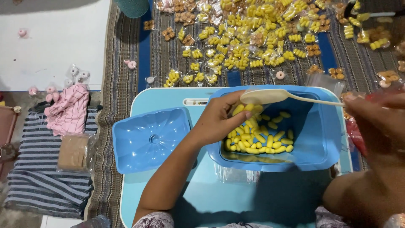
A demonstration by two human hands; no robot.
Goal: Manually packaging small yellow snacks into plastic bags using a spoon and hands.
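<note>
L hand (pixel 221 120) pinching yellow snacks (pixel 259 137) | R hand (pixel 371 114) gripping spoon (pixel 274 96)

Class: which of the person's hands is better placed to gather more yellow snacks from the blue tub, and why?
Left. The left hand is already inside the blue tub, fingers on the yellow snacks; the right hand holds the spoon at the rim.

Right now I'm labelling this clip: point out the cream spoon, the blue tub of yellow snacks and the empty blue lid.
cream spoon (pixel 270 96), head view, on its bowl.
blue tub (pixel 322 135), head view, bare inner wall.
blue lid (pixel 147 139), head view, near its centre.
</note>
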